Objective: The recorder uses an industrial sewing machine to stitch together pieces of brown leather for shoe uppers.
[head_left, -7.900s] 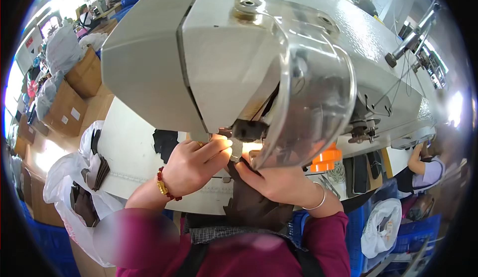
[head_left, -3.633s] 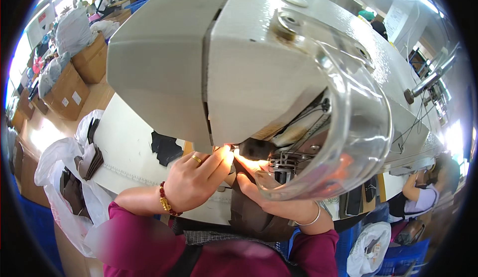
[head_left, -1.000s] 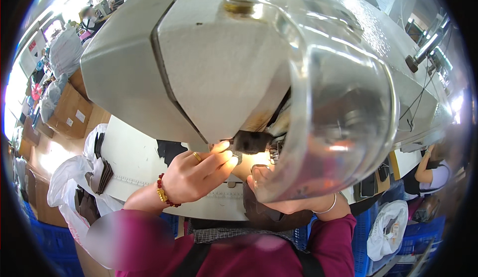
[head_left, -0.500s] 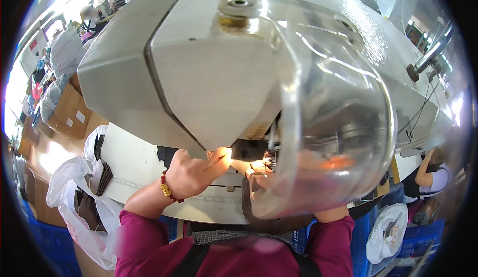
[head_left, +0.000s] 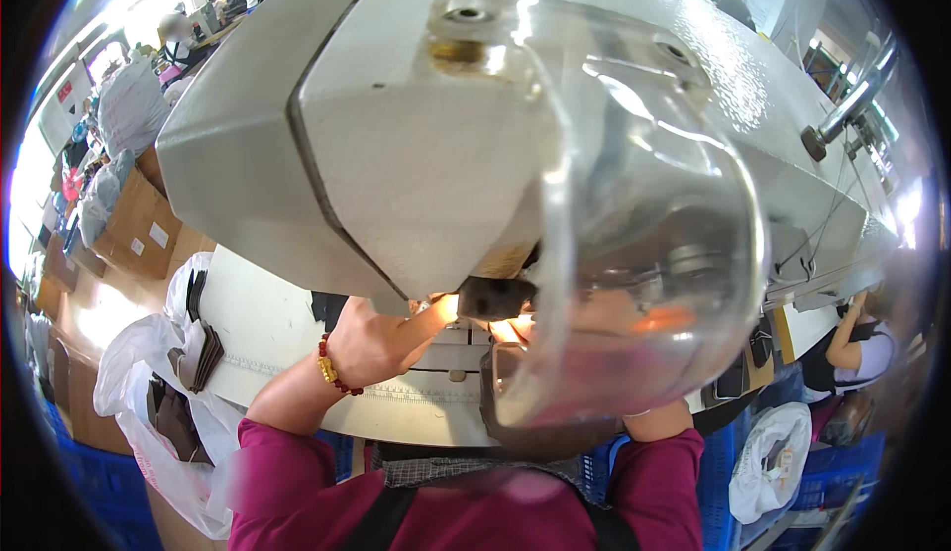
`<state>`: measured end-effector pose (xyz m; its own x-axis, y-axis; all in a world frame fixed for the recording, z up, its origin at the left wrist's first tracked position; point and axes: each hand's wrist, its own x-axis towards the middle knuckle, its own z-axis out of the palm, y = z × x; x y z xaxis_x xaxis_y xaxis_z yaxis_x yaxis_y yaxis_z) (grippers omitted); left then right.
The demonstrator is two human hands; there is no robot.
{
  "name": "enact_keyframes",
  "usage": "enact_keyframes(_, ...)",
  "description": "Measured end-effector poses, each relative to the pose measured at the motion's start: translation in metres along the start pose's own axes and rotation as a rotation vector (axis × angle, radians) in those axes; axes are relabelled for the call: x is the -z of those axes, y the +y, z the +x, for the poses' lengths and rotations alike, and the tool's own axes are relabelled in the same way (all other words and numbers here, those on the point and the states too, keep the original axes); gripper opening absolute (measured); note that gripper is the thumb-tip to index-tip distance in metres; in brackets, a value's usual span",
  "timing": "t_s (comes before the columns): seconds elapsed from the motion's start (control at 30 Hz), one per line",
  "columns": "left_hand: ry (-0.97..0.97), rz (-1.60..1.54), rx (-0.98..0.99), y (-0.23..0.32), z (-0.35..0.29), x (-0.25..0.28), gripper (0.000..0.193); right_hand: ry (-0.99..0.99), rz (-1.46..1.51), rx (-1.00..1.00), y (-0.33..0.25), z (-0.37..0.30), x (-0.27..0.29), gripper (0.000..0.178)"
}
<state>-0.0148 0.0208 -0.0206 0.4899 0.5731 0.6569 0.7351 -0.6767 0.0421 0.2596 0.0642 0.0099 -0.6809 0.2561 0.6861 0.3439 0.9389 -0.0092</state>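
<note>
A large pale grey sewing machine head (head_left: 426,135) fills the middle, with a curved clear plastic guard (head_left: 654,254) on its right. My left hand (head_left: 371,345), wearing a red bead bracelet, reaches in from the left. Its index finger stretches to the lit spot beside a black block (head_left: 495,299); the other fingers are curled and mostly hidden, so what they hold cannot be made out. Behind the guard, my right hand (head_left: 594,318) looks warped and blurred, its lit fingertips by the block. A dark brown flat piece (head_left: 487,393) lies under it, apparently in its grip. The needle is hidden.
A white bag (head_left: 134,363) with dark stacked pieces (head_left: 205,358) stands left of the pale worktable (head_left: 267,313). Cardboard boxes (head_left: 139,219) are further left. Blue crates (head_left: 718,472) and another white bag (head_left: 768,462) sit at right, near another person (head_left: 852,353).
The plastic guard and machine have shifted slightly in the picture. My left hand stays almost in place, and my right fingertips now show a little differently beside the black block.
</note>
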Motion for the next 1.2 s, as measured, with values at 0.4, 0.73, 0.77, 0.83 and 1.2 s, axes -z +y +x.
enact_keyframes(0.4,0.005,-0.105,0.112,-0.005,0.001,-0.003,0.021,0.017,-0.050,0.081,0.004,-0.003,0.006,0.029)
enact_keyframes(0.73,0.043,-0.180,0.098,-0.005,0.010,0.003,0.021,-0.137,-0.217,0.082,0.001,-0.021,0.005,0.031)
enact_keyframes(0.77,0.070,-0.275,0.112,-0.011,0.011,0.006,0.021,-0.222,-0.268,0.084,-0.002,-0.021,0.008,0.032)
enact_keyframes(0.83,0.090,-0.480,0.250,-0.025,0.012,0.009,0.025,-0.146,-0.241,0.110,-0.008,-0.019,0.016,0.029)
enact_keyframes(1.2,-0.188,-0.402,0.877,-0.142,0.073,-0.069,0.030,-0.099,-0.152,0.091,-0.007,-0.005,0.029,0.023)
